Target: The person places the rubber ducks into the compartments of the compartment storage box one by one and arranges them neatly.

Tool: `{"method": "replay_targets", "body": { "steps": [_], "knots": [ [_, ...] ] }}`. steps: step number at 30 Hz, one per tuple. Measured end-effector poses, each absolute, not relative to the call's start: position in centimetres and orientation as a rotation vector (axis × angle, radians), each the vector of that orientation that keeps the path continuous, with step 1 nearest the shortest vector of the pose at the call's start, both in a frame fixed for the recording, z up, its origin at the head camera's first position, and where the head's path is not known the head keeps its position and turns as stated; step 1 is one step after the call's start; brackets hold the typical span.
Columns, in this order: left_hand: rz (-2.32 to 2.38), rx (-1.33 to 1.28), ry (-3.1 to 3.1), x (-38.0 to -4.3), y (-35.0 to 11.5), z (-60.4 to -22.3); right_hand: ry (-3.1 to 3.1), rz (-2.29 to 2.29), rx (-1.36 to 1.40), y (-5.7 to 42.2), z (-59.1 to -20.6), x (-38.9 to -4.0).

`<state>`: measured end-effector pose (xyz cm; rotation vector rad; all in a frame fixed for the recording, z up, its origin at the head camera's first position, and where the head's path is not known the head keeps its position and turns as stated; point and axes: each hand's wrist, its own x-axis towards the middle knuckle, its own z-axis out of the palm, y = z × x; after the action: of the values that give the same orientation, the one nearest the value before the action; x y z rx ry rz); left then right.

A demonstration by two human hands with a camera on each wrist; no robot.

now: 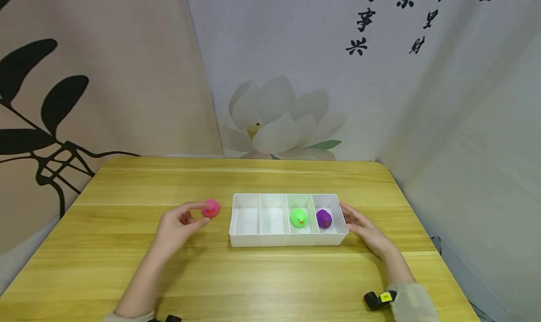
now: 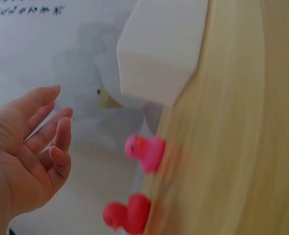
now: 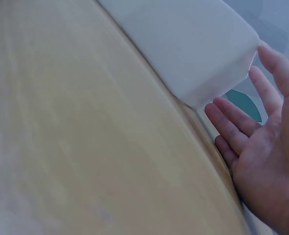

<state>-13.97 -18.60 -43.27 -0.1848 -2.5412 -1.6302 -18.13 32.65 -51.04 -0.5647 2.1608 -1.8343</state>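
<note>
A white box point(image 1: 285, 240) divided into compartments stands on the table. A green toy duck point(image 1: 298, 218) sits in its third compartment from the left, a purple duck point(image 1: 324, 218) in the rightmost. Left of the box, a pink duck point(image 1: 211, 208) rests on the wood. My left hand point(image 1: 177, 226) is above the table beside it, fingers loosely bent, nothing held; its forefinger overlaps the pink duck in the head view. A red duck point(image 2: 129, 215) stands near the pink one, mostly hidden by that hand from above. My right hand point(image 1: 367, 228) touches the box's right end with extended fingers point(image 3: 227, 122).
The wooden table point(image 1: 270, 284) runs back to a hanging cloth point(image 1: 287, 54) printed with a lotus and characters. Another cloth with dark leaves hangs at the left. A black wrist camera point(image 1: 376, 299) sits by the right sleeve point(image 1: 412, 303).
</note>
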Motion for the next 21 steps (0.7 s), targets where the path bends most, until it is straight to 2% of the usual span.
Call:
{"method": "replay_targets", "body": {
  "steps": [21],
  "knots": [
    [-1.565, -0.024, -2.584, -14.4, -25.2, -46.3, 2.166, -1.83, -0.552, 32.7, -51.1, -18.1]
  ]
}}
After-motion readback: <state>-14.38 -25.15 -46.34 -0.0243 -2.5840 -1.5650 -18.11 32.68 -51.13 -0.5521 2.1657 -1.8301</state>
